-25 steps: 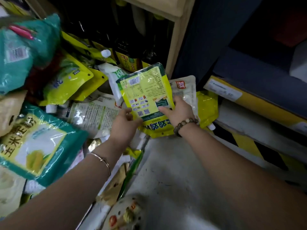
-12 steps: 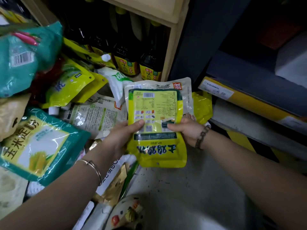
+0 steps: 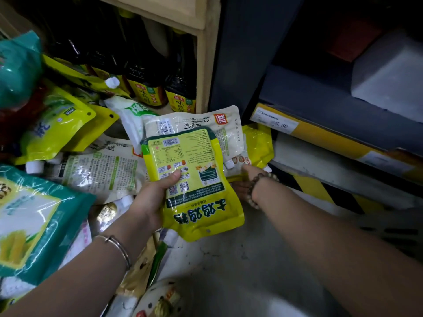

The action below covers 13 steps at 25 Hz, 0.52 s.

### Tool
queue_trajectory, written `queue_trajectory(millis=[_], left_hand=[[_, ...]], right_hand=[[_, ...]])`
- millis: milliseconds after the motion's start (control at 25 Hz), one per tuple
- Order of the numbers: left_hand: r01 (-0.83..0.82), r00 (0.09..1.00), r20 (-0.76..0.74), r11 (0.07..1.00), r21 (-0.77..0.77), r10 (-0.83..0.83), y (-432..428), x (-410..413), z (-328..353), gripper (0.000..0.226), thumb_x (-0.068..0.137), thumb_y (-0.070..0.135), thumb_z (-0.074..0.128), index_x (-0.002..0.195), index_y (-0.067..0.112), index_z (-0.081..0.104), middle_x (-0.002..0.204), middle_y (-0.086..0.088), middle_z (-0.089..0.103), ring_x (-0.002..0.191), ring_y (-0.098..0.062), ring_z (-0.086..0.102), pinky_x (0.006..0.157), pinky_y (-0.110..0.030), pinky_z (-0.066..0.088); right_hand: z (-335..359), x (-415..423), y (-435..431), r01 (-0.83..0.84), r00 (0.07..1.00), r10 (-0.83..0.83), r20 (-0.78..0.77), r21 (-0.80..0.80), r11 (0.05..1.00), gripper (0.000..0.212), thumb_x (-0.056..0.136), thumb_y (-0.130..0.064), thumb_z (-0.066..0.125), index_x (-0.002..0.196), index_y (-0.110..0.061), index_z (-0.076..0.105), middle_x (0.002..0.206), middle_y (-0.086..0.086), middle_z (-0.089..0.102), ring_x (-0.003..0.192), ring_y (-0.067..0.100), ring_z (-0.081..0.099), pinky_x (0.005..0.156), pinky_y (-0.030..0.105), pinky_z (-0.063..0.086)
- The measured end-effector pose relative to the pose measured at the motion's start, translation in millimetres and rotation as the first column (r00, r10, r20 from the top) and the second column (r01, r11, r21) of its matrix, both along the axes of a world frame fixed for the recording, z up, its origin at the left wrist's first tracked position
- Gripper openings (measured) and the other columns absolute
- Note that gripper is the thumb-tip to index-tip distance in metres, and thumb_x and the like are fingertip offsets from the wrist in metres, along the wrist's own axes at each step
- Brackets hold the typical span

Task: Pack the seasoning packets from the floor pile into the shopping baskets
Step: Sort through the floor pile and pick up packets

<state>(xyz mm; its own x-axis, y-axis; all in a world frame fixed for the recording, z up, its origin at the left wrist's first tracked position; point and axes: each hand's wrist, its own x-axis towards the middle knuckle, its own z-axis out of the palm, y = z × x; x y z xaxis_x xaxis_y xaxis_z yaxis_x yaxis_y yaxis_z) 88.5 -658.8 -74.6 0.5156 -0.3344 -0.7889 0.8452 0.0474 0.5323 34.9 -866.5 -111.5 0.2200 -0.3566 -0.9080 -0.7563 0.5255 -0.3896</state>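
Yellow packet (image 3: 196, 186) gripped by left hand (image 3: 151, 197) | right hand (image 3: 246, 177) half-hidden, grasp unclear

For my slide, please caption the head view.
Left hand holds a yellow packet over the pile; right hand reaches toward a white packet behind it.

Left forearm (image 3: 75, 271): bare, enters at 8 o'clock and runs toward 1 o'clock; thin bangle (image 3: 117, 247) on the wrist.
Left hand (image 3: 153, 200): near centre, thumb laid across the face of a yellow packet (image 3: 201, 202), fingers hidden behind it, gripping.
Right forearm (image 3: 332, 248): bare, enters at 4 o'clock and runs toward 10 o'clock; bead bracelet (image 3: 253, 191) on the wrist.
Right hand (image 3: 243, 179): mostly hidden behind the packet's 3 o'clock edge; finger pose unclear.
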Motion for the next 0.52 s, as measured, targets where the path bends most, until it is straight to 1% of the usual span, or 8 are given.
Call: queue_trajectory(millis=[80,120,160,240,280,360,440,520], left_hand=[[0.014,1.000,0.012,1.000,0.021,-0.014,-4.8,-1.6,0.5,0.032,0.084,0.023,0.065,0.114,0.015,0.064,0.096,-0.009,0.074,0.082,-0.026,0.072,0.063,-0.037,0.056],[0.017,1.000,0.019,0.999,0.027,-0.017,-5.8,-1.6,1.9,0.031,0.083,0.023,0.065,0.114,0.014,0.065,0.096,-0.009,0.074,0.082,-0.026,0.072,0.064,-0.037,0.055],[0.015,1.000,0.021,1.000,0.027,-0.016,-6.7,-1.3,3.0,0.029,0.084,0.023,0.065,0.112,0.015,0.065,0.094,-0.008,0.074,0.081,-0.025,0.072,0.065,-0.037,0.055],[0.003,1.000,0.008,1.000,0.019,-0.004,-5.2,-0.4,2.6,0.021,0.087,0.024,0.062,0.106,0.017,0.066,0.088,-0.005,0.075,0.075,-0.022,0.073,0.059,-0.034,0.055],[-0.005,1.000,0.003,1.000,0.015,0.005,-3.5,-0.4,3.3,0.017,0.089,0.024,0.060,0.103,0.018,0.066,0.084,-0.003,0.075,0.071,-0.020,0.073,0.055,-0.032,0.055],[-0.004,1.000,0.013,1.000,0.003,0.004,-3.0,-1.2,7.4,0.016,0.090,0.024,0.059,0.103,0.018,0.065,0.084,-0.003,0.075,0.070,-0.020,0.073,0.050,-0.030,0.055],[0.006,1.000,0.018,1.000,0.012,-0.007,-4.0,-2.5,9.4,0.018,0.089,0.023,0.060,0.106,0.018,0.065,0.087,-0.003,0.075,0.073,-0.020,0.073,0.052,-0.030,0.056],[0.023,0.999,0.033,0.999,0.038,-0.024,-4.3,-4.8,14.5,0.024,0.086,0.024,0.063,0.108,0.017,0.066,0.094,-0.004,0.075,0.081,-0.021,0.072,0.063,-0.034,0.057]], right_hand=[[12.4,4.2,5.9,-0.073,0.996,0.074,-0.052,0.032,0.997,0.064,0.099,-0.039,0.033,0.058,0.003,0.059,0.048,0.013,0.055,0.054,0.022,0.042,0.056,0.032,0.036],[12.4,6.2,7.6,-0.065,0.996,0.068,-0.051,0.056,0.996,0.067,0.099,-0.041,0.030,0.055,0.002,0.058,0.044,0.010,0.054,0.049,0.022,0.044,0.052,0.031,0.032],[7.0,10.6,7.1,-0.005,1.000,0.005,0.009,0.039,0.999,0.058,0.100,-0.038,0.029,0.062,-0.003,0.055,0.052,0.006,0.055,0.049,0.018,0.046,0.051,0.029,0.033],[3.3,22.1,11.9,0.104,0.989,-0.102,0.104,-0.013,0.994,0.032,0.102,-0.027,0.030,0.091,-0.007,0.053,0.081,0.000,0.050,0.064,0.011,0.046,0.055,0.020,0.035],[3.1,25.0,13.4,0.137,0.982,-0.131,0.133,-0.040,0.990,0.031,0.101,-0.025,0.032,0.114,-0.004,0.051,0.097,0.001,0.052,0.077,0.013,0.050,0.059,0.019,0.036],[0.6,25.5,11.9,0.144,0.979,-0.139,0.149,-0.027,0.989,0.046,0.099,-0.029,0.042,0.134,0.001,0.041,0.126,0.003,0.050,0.110,0.020,0.053,0.076,0.024,0.042],[3.2,20.0,9.0,0.286,0.954,-0.276,0.121,-0.075,0.955,0.059,0.086,-0.036,0.064,0.129,0.001,0.047,0.130,0.004,0.051,0.117,0.026,0.054,0.088,0.032,0.046],[2.3,8.6,5.6,0.294,0.956,-0.289,0.058,-0.272,0.916,0.077,0.073,-0.038,0.077,0.132,-0.002,0.045,0.136,0.008,0.049,0.120,0.028,0.052,0.097,0.039,0.045]])
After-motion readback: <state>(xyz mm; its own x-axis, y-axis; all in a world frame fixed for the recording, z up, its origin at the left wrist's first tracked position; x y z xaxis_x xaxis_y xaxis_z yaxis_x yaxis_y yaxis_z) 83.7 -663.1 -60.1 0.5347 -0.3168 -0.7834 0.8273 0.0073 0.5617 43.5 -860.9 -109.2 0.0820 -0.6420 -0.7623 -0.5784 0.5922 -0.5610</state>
